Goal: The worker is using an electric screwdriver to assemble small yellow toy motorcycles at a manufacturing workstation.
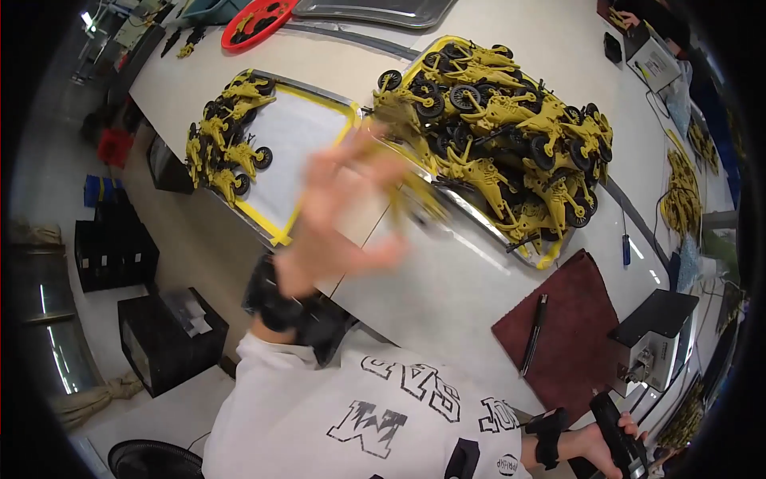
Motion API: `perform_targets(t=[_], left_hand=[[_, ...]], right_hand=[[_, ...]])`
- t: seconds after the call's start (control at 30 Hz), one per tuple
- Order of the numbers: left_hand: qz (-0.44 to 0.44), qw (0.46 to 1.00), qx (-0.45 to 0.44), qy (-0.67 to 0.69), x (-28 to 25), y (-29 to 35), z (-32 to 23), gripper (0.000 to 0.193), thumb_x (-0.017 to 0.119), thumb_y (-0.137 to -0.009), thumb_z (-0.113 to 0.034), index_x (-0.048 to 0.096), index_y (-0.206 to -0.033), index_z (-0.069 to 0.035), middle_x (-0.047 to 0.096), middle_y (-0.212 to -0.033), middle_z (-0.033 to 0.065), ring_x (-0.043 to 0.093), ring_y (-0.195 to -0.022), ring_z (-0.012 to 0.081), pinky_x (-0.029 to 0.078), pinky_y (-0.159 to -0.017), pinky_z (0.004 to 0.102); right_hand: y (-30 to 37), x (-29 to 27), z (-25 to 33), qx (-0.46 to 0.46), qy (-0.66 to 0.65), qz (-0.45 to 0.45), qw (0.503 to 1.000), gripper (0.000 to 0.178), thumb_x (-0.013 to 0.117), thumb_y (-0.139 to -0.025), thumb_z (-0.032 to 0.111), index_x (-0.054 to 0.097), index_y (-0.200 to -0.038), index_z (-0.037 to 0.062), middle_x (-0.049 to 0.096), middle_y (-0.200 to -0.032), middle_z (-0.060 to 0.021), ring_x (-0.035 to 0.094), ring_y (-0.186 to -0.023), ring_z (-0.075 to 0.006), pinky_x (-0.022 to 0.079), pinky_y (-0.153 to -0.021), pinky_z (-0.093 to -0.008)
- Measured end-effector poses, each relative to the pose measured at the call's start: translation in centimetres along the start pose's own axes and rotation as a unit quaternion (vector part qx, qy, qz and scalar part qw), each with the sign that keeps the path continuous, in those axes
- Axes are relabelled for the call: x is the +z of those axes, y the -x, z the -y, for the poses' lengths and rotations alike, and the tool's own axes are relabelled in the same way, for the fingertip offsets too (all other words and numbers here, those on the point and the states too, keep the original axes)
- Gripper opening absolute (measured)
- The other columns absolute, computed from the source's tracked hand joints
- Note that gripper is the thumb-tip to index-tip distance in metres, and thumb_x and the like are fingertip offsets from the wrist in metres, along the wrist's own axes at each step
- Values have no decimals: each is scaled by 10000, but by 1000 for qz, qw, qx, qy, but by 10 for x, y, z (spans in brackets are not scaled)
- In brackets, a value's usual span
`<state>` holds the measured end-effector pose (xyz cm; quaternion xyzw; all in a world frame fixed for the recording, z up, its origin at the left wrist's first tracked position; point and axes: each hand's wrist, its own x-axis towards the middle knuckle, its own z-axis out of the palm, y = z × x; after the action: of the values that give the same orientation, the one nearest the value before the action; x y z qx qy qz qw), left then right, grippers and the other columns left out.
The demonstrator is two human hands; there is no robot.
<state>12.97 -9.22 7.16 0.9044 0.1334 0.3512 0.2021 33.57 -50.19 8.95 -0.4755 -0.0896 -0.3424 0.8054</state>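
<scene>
The left hand (339, 211), blurred, reaches over the counter's (435, 299) near edge, fingers spread; whether they grip the smeared yellow-and-black model motorcycle (423, 199) beside them, by the heaped tray's (471, 214) near left edge, I cannot tell. The right hand (600, 448) wraps a black handheld device (616, 431) near the maroon cloth's (562, 335) near corner.

The left hand (339, 211), blurred, was stretched forward, thumb and fingers apart; the right hand (597, 447), low at the right, had curled fingers.
</scene>
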Motion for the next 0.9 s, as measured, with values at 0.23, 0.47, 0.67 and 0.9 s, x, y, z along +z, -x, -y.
perform_targets(t=[0.23,0.47,0.67,0.9], left_hand=[[90,895,-233,-370,-55,81,169,550,607,-793,-327,461,-1289,-139,352,-1401,171,373,-1257,316,147,-1035,599],[74,894,-232,-376,-47,77,178,525,577,-843,-335,445,-1302,-117,362,-1389,191,375,-1247,353,203,-1037,563],[-22,956,-204,-212,-27,28,108,503,636,-808,-190,473,-1262,-49,422,-1318,200,417,-1204,338,296,-1010,431],[97,993,43,57,82,-112,-10,662,700,-708,-232,430,-1297,-96,417,-1316,181,385,-1216,360,289,-1012,441]], right_hand=[[-13,-45,-13,79,73,33,994,870,421,-728,714,440,-1126,-59,479,-708,-111,437,-617,-223,360,-644,-361],[-10,-37,-13,88,89,42,991,844,359,-776,710,445,-1133,-49,475,-691,-99,444,-604,-209,359,-642,-357],[3,-22,-10,81,106,50,990,840,323,-796,730,422,-1137,-31,493,-670,-82,458,-554,-180,361,-578,-339],[1,-2,-2,68,70,68,993,799,307,-807,732,413,-1104,-3,486,-652,-80,452,-504,-180,365,-541,-327]])
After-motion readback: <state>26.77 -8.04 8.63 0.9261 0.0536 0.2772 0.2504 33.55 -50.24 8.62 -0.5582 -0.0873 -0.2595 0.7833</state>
